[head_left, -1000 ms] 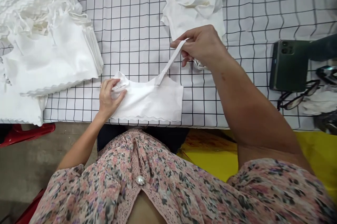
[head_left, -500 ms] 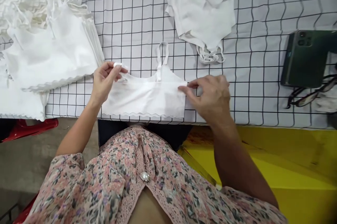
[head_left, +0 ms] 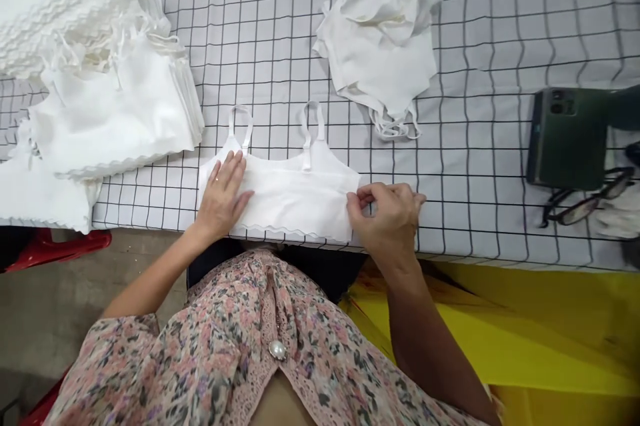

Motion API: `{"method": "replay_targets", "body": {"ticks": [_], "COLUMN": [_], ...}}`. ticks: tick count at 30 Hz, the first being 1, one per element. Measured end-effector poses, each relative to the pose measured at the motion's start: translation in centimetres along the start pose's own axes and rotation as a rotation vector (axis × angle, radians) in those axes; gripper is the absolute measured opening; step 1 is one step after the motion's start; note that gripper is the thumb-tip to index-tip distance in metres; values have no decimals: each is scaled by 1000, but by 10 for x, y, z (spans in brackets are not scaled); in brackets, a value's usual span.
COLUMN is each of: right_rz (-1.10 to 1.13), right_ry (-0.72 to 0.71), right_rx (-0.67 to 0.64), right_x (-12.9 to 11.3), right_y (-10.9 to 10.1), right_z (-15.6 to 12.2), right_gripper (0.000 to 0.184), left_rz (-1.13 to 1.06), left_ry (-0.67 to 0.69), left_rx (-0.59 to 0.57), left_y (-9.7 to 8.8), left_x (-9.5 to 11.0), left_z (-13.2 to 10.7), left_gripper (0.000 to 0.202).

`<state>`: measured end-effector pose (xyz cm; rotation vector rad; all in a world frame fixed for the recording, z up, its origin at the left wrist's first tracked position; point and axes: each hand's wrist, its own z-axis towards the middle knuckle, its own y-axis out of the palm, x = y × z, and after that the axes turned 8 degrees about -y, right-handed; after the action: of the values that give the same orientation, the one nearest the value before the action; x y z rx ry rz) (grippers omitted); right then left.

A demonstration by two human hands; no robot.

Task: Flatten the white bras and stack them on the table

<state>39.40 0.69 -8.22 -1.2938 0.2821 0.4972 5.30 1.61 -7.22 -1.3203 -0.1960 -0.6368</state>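
Observation:
A white strappy bra top [head_left: 295,196] lies flat along the table's front edge, its two looped straps pointing away from me and its wavy hem toward me. My left hand [head_left: 223,196] rests flat on the garment's left part, fingers stretched out just below the left strap. At the right side edge, my right hand [head_left: 387,213] pinches the fabric between thumb and forefinger. The cloth under my left palm is hidden.
Folded white tops [head_left: 125,106] are stacked at the left. A looser pile of white garments [head_left: 390,53] lies at the back middle. On the right are a dark green phone [head_left: 570,139] and eyeglasses [head_left: 583,209]. A grid-patterned cloth [head_left: 475,213] covers the table; yellow material [head_left: 525,339] shows below it.
My left hand has let go of the left strap area and now lies flat on the garment. The left strap is now laid out upward. My right hand still pinches the right edge.

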Motion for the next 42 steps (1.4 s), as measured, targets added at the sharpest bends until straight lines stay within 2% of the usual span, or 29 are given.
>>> {"method": "replay_targets", "body": {"ticks": [2,5,7,10,12,14,17,20,23,26,29,31,34,36,39,42], "right_rz": [-24,-80,-91,-64,-69,-93,-96,-91,-96,-69,-20,8,78,125,155,177], "right_ry": [6,16,-53,-261,-343,-319,-173,-59,0,24,-15,-68,-211,-319,-421,-452], "right_rx": [0,27,15,-168,-278,-283,-149,-4,20,-10,33,78,61,7,-20,63], "right_x": [4,-1,-11,-24,-23,-12,10,19,12,2,-1,1,9,18,28,25], "right_y": [-1,1,4,8,6,-1,-13,-16,-10,0,4,2,-5,-8,-7,-7], "right_z": [-2,-4,-8,-24,-37,-48,-57,-57,-51,-43,-39,-40,-43,-45,-43,-35], "right_gripper": [18,18,36,65,71,73,65,58,51,28,21,19,25,29,28,22], "left_rz": [90,108,92,70,58,30,-29,-36,-6,0,-1,9,36,52,35,-41], "left_ry": [-44,-118,-145,-189,-216,-211,-196,-203,-160,-53,110,171,155,154,171,134], "left_rx": [-60,-69,-62,-57,-47,-26,13,11,-40,-98,-135,-195,-305,-332,-297,-250], "left_y": [4,6,5,2,-6,-19,-44,-63,-70,-72,-76,-83,-91,-92,-83,-75], "left_x": [-3,-14,-21,-29,-33,-34,-33,-32,-34,-39,-42,-41,-41,-44,-48,-44], "left_z": [-20,-29,-27,-24,-26,-34,-51,-68,-77,-77,-73,-69,-63,-60,-55,-50], "left_gripper": [83,97,97,93,86,76,57,44,49,55,51,50,42,31,16,11]}}
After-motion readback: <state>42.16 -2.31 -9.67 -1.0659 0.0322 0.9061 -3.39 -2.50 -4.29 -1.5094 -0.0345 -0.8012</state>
